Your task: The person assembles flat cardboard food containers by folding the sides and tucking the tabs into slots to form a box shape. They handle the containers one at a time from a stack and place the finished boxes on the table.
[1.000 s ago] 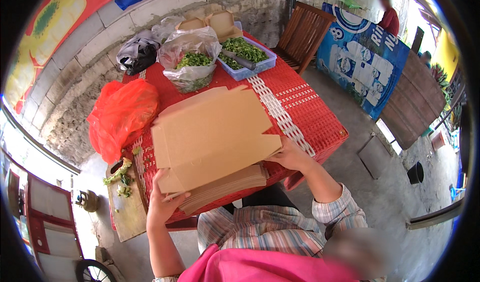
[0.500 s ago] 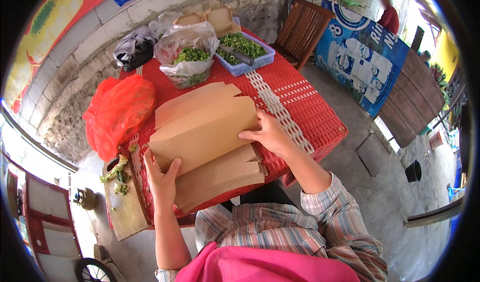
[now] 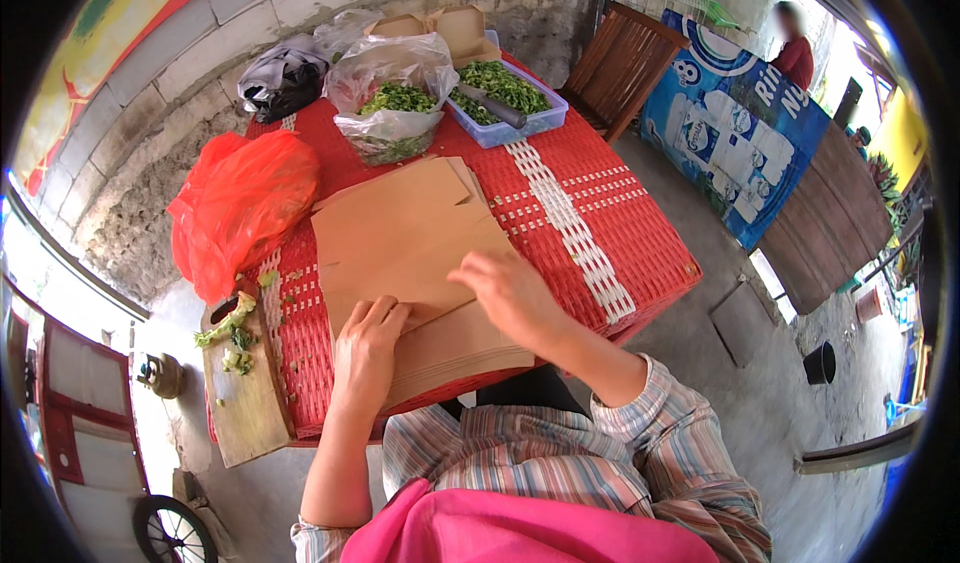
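Note:
A stack of flat brown cardboard box blanks (image 3: 450, 353) lies at the table's near edge, with the top cardboard blank (image 3: 400, 228) opened out flat over it toward the far side. My left hand (image 3: 368, 348) is closed at the near left edge of that top blank, its fingers bent down onto the cardboard. Over the blank's near right part is my right hand (image 3: 510, 298), its fingers curled together and pointing left. Nothing shows in its grasp, and whether its fingertips touch the cardboard is unclear.
Beyond the cardboard stand a clear bag of chopped greens (image 3: 395, 113) and a blue tub of greens (image 3: 515, 113) with a knife (image 3: 495, 108) on top. At the left are a red plastic bag (image 3: 240, 208) and a cutting board (image 3: 245, 393) with vegetable scraps. A wooden chair (image 3: 620, 63) stands behind.
The raised top blank has come down flat on the stack. My right hand let go of its right edge and moved left and down; my left hand shifted right along the near edge.

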A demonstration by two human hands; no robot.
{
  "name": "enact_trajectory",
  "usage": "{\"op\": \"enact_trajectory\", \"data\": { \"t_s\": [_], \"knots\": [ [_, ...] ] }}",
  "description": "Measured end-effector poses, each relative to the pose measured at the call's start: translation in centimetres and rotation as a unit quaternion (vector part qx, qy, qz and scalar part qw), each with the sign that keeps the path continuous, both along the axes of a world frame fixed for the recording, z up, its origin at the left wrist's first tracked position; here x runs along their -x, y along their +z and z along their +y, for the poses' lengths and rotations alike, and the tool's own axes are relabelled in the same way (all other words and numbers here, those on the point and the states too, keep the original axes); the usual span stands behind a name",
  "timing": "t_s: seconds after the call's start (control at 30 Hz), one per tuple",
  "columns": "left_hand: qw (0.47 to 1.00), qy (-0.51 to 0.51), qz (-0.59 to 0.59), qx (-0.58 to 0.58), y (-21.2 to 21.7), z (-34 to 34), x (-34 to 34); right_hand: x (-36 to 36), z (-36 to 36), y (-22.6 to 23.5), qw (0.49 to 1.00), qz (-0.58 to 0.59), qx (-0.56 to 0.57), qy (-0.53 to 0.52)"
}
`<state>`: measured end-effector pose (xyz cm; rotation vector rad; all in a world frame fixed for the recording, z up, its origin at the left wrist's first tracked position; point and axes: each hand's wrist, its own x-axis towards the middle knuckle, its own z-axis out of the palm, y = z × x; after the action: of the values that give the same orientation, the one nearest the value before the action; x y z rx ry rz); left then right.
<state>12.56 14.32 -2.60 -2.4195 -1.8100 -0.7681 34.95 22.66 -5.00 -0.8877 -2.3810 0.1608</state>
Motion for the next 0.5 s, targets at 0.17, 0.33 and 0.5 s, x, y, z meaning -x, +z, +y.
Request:
{"op": "enact_trajectory", "data": {
  "t_s": [0.17,0.33,0.5],
  "knots": [
    [0.996,-0.051,0.077,0.005,0.2,-1.4,-0.8,2.3,-3.2,-0.6,0.997,-0.029,-0.066,0.021],
    [0.995,-0.021,0.101,0.016,-0.4,-2.8,-1.6,3.0,-4.8,0.4,0.992,-0.099,-0.070,0.034],
    [0.997,-0.054,0.026,0.039,-0.2,-2.7,0.3,2.1,-4.4,0.8,0.999,-0.041,0.001,0.013]
  ]
}}
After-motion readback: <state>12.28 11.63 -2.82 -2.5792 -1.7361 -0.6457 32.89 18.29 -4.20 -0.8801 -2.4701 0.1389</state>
